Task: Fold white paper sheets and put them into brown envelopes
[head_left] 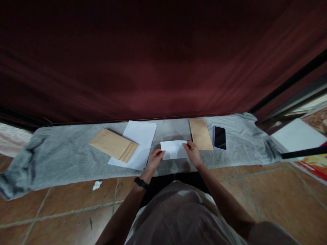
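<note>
A folded white sheet of paper (173,149) is held just above the grey cloth (63,160) in front of me. My left hand (155,159) pinches its left edge. My right hand (192,152) pinches its right edge. To the left lies a stack of brown envelopes (113,144) resting partly on a pile of white paper sheets (139,143). A single brown envelope (200,133) lies right of my right hand.
A dark phone (219,137) lies beside the single envelope. A dark red curtain (153,58) hangs behind the cloth. The floor is brown tile (63,204) with a small white scrap (97,185). More white paper (297,135) lies at the far right.
</note>
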Tool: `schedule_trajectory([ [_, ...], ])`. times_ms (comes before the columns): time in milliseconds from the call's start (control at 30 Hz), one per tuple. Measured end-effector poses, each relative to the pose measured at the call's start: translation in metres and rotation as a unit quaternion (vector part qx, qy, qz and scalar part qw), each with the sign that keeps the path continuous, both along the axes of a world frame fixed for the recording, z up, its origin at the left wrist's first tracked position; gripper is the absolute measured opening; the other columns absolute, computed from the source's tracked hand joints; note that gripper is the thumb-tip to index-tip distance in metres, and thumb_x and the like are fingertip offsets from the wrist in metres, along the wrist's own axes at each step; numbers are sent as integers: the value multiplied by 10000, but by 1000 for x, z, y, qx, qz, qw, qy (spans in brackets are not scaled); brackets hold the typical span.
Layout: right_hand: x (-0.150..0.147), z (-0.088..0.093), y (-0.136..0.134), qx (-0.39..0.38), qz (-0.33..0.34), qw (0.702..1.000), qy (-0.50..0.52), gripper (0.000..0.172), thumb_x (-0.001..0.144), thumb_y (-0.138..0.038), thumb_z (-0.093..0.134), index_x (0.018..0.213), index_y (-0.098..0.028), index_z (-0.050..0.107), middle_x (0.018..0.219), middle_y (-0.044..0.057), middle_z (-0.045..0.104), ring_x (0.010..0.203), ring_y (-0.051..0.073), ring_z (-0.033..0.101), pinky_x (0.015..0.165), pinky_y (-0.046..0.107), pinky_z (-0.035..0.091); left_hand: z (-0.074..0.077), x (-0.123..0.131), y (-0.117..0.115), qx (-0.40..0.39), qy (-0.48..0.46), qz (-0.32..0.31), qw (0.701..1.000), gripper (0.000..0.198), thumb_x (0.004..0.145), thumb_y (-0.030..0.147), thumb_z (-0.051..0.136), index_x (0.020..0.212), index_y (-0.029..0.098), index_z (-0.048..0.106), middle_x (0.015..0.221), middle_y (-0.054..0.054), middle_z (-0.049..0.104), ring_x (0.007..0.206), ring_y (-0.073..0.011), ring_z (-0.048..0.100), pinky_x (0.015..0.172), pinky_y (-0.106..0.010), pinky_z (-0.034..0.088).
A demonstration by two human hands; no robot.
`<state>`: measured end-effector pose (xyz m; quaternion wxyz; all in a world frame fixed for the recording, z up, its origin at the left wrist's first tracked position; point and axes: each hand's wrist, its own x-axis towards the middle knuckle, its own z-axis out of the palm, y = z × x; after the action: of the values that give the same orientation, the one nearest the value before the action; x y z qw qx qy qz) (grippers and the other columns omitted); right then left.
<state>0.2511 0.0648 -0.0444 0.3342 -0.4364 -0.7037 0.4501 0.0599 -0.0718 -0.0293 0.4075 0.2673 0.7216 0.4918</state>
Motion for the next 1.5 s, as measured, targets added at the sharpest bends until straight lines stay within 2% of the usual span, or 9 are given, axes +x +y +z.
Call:
schedule_trajectory([
  [100,-7,-14,2,35,-10,999,-36,396,973,-461,423,1093,-161,653,821,44,676,714,196,625,651,299,511,-14,-2,8,-18,46,11,999,164,791,344,643,708,203,655,599,23,573,585,-149,545,594,-268,417],
  [200,-11,-24,-4,125,-21,986,-112,492,1007,-367,371,1417,-125,493,1167,160,678,993,256,666,857,393,546,-23,-4,16,-32,92,26,995,121,800,264,643,693,215,614,621,21,573,631,-169,574,655,-286,439],
  [267,-12,-26,-13,200,-18,965,-171,568,1015,-337,384,1536,-114,353,1434,221,533,1270,298,557,1027,461,477,-24,-4,19,-42,119,31,991,64,809,224,640,748,218,623,654,11,598,670,-191,604,699,-304,454],
  [367,-14,-28,-33,273,50,930,-241,577,1034,-323,388,1581,-161,303,1604,172,371,1464,296,367,1155,494,354,-23,0,20,-55,149,38,987,95,836,208,630,927,219,657,737,-18,654,740,-229,650,759,-329,471],
  [467,-16,-30,-52,305,126,899,-289,528,1047,-334,405,1559,-210,374,1599,119,409,1470,272,375,1188,483,307,-19,7,18,-81,175,44,980,271,876,237,620,1145,207,642,793,-48,693,780,-262,680,799,-346,483],
  [567,-17,-34,-62,320,126,884,-318,523,1039,-382,458,1535,-219,429,1593,132,414,1454,299,404,1186,507,292,-17,13,16,-102,210,46,971,366,913,270,601,1270,190,604,781,-58,700,754,-272,688,803,-354,493],
  [833,-17,-38,-66,326,102,882,-325,532,1039,-401,454,1543,-232,420,1606,133,386,1456,312,403,1182,520,290,-14,23,8,-123,395,-27,910,337,1001,309,447,1265,194,621,1008,-126,721,988,-282,686,928,-386,502],
  [1067,-15,-42,-67,325,129,872,-344,580,983,-225,474,1554,-158,396,1606,158,370,1473,312,373,1205,525,249,-21,55,26,0,457,-178,872,574,1010,379,421,1538,160,385,1607,-143,392,1521,-293,281,1237,-496,225],
  [1500,-4,-39,-68,303,57,887,-345,617,1041,-378,407,1566,-62,336,1604,213,349,1475,328,364,1208,525,267,-45,33,14,-56,519,-137,842,641,1020,384,374,1576,76,291,1650,-188,271,1556,-284,186,1256,-509,181],
])
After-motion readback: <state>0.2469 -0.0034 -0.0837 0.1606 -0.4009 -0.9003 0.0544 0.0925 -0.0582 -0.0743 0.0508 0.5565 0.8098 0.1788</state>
